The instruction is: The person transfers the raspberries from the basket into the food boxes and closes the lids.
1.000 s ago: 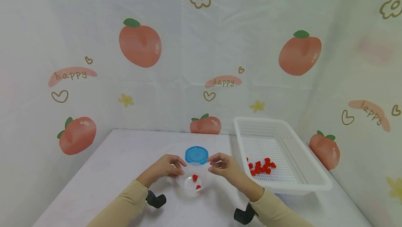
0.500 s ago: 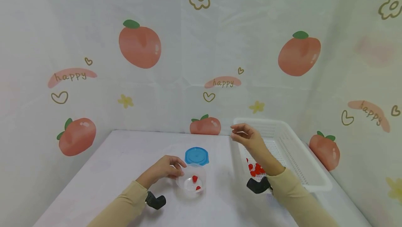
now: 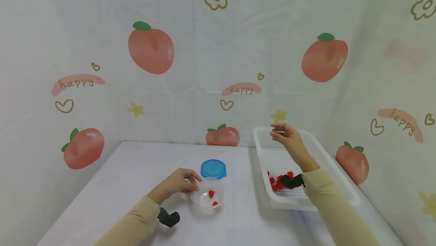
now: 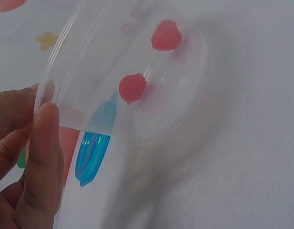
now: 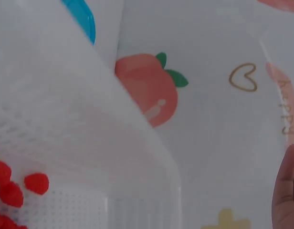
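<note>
My left hand (image 3: pixel 180 181) pinches the rim of a small clear plastic tub (image 3: pixel 201 200), thumb on one side and fingers on the other. Two red raspberries, one raspberry (image 4: pixel 166 35) above the other raspberry (image 4: pixel 132 88) in the left wrist view, lie inside the tub. Raised over the far part of a white basket (image 3: pixel 296 203), my right hand (image 3: pixel 289 140) has its fingers loosely bent and apart, with nothing between them. Several more red raspberries (image 3: pixel 279 181) lie on the basket's floor at its near left, partly hidden by the black wrist camera.
A blue lid (image 3: pixel 213 169) lies on the white table (image 3: pixel 136 185) just behind the tub. The basket's raised walls stand to the right. A printed white cloth (image 3: pixel 190 49) hangs close behind the table.
My right hand has left the tub's side, risen and moved right, over the basket. The left hand and the tub stay where they were, with the same two raspberries inside.
</note>
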